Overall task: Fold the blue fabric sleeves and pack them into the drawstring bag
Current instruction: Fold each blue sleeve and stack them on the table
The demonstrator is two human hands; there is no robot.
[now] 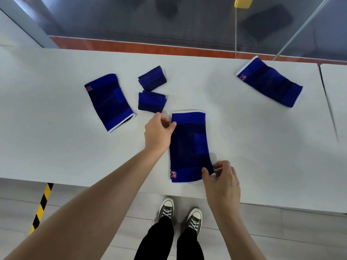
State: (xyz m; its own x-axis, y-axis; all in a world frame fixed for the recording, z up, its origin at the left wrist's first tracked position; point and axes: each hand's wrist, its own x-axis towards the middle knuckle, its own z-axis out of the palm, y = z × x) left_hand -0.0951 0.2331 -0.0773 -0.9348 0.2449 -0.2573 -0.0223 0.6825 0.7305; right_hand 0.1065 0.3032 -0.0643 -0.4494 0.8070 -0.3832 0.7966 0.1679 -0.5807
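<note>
**Folding the middle sleeve, two done so far**

I will use the middle sleeve (189, 147) as my marker. It lies flat on the white desk (56, 147), close to my edge.

Far to its left and a bit further back lies a flat sleeve (109, 102) that is not folded yet. Its long side leans a little, with the white-edged end nearer to me.

Between that one and the middle sleeve sit two small folded bundles (152, 89), one behind the other. They look done.

My left hand (159, 132) is at the far left corner of the middle sleeve. Its thumb and fingers are closed on the edge there.

The middle sleeve runs long from me to the far side. The end with the orange logo (173, 174) is near me. The plain band end points away.

My right hand (219, 179) is at the near right corner, pinching the cloth.

To fold well, I think I should lift the near end, bring it straight over to the far end, match the edges, then press it flat.

Far to the right and back lies one more flat sleeve (269, 82), pointing slantwise.

I cannot see the drawstring bag anywhere.
</note>
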